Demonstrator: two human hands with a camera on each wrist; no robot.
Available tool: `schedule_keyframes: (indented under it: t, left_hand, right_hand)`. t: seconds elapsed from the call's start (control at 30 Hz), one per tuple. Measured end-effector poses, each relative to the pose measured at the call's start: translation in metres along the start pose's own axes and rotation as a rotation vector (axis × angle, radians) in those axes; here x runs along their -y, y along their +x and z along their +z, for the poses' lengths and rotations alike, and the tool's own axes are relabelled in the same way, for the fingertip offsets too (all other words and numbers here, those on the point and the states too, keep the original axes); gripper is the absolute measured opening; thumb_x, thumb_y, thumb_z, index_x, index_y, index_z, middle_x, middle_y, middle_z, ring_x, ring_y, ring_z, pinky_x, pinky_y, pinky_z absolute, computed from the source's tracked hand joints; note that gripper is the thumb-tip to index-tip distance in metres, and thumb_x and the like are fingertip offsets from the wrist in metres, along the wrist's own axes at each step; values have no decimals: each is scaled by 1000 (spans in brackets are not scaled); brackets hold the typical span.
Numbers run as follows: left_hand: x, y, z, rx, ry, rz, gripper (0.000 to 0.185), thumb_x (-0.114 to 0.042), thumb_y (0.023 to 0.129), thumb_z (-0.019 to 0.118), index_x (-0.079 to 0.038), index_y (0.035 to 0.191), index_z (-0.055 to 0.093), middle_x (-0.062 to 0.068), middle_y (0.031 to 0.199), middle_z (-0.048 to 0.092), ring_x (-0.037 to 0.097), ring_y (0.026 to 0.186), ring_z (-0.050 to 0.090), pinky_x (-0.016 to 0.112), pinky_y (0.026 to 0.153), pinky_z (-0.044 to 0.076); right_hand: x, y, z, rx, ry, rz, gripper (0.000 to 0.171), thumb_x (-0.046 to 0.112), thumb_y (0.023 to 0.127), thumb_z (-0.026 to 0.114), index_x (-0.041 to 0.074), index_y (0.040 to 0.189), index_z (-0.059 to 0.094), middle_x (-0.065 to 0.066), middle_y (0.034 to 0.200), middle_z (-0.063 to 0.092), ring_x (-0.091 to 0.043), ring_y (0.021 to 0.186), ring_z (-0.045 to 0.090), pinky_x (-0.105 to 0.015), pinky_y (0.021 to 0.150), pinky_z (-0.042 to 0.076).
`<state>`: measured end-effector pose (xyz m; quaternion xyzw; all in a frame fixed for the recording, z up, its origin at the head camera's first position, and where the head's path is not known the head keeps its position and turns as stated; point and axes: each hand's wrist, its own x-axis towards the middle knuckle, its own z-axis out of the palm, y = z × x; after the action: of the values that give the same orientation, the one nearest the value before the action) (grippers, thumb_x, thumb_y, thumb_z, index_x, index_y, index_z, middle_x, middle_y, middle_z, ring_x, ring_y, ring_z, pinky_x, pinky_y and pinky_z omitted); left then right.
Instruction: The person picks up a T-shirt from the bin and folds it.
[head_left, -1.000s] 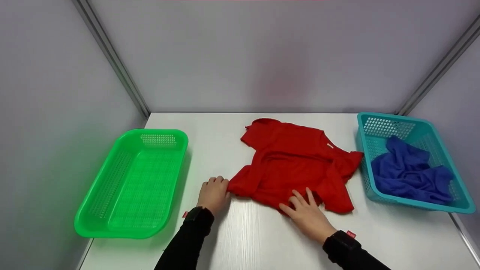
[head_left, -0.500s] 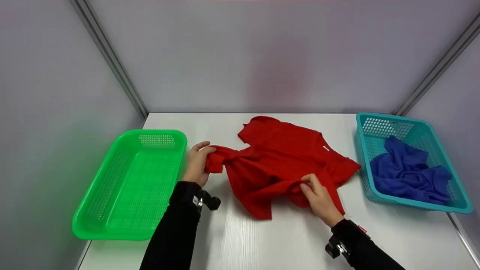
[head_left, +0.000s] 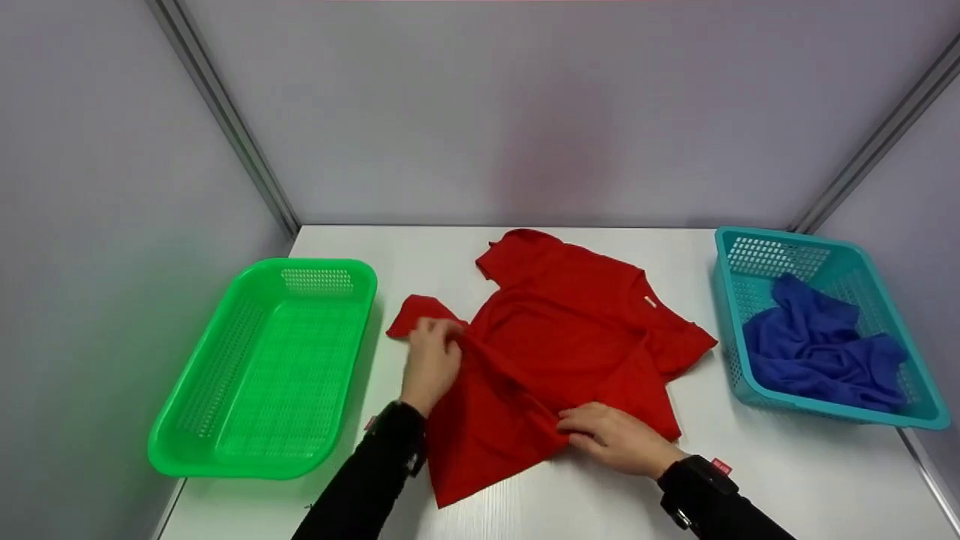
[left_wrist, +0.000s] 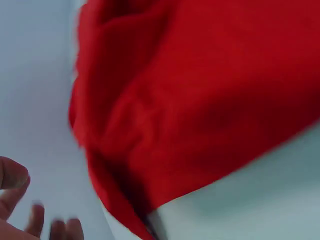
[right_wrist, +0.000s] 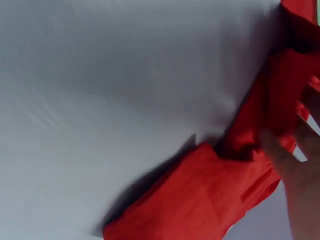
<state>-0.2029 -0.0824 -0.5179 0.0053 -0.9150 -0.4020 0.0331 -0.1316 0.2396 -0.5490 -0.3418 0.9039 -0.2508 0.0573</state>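
Shirt [head_left: 570, 337]: one red piece, lying mid-table between two baskets, one green [head_left: 262, 367] at the left and one teal [head_left: 825, 322] at the right, the teal one holding one blue cloth [head_left: 817, 345]. Table [head_left: 787, 465] was white, enclosed by grey walls [head_left: 525, 112] with metal corner posts. Shirt's long axis ran from the far collar end toward the near hem (slightly skewed left). Left hand [head_left: 431, 360] pinched a fold at the shirt's left edge. Right hand [head_left: 611, 439] gripped the near hem, fingers curled on fabric. Wrist views were blurred.
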Motion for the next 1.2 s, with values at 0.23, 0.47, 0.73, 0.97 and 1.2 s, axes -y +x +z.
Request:
schedule_keyframes:
  t: [0.23, 0.47, 0.73, 0.97, 1.2]
  left_hand:
    - [20, -70, 47, 380, 486, 267, 62, -37, 102, 70, -17, 157, 52, 18, 160, 49, 46, 148, 47, 60, 118, 46]
    - [47, -69, 35, 412, 614, 238, 70, -48, 101, 67, -22, 162, 47, 16, 171, 40, 50, 157, 35, 67, 126, 32]
    - [58, -47, 12, 365, 633, 92, 59, -36, 104, 62, -19, 160, 50, 16, 167, 45, 54, 155, 35, 69, 124, 31]
    - [53, -38, 7, 224, 721, -117, 59, -31, 107, 58, -2, 157, 49, 29, 162, 46, 65, 140, 46, 72, 111, 44]
    - [52, -39, 4, 158, 808, -112, 54, -32, 102, 65, 10, 136, 60, 31, 141, 57, 57, 132, 54, 68, 102, 50]
  right_hand:
    - [-33, -7, -5, -151, -256, 213, 49, 1, 98, 70, 4, 147, 62, -18, 155, 60, -48, 149, 48, -65, 121, 39]
    - [-61, -34, -1, -102, -524, 379, 57, 27, 96, 78, 5, 147, 62, -19, 136, 68, -48, 127, 62, -79, 115, 34]
    - [-34, -20, 19, -155, -616, 421, 43, 25, 91, 83, -7, 118, 71, -19, 92, 70, -41, 84, 70, -53, 81, 49]
    - [-13, 4, 16, -76, 146, 372, 44, 26, 107, 64, -4, 139, 66, -21, 107, 77, -37, 96, 76, -46, 93, 61]
    - [-25, -2, 6, -111, -35, 219, 48, 12, 99, 75, 6, 145, 65, -16, 148, 66, -39, 137, 61, -56, 118, 47]
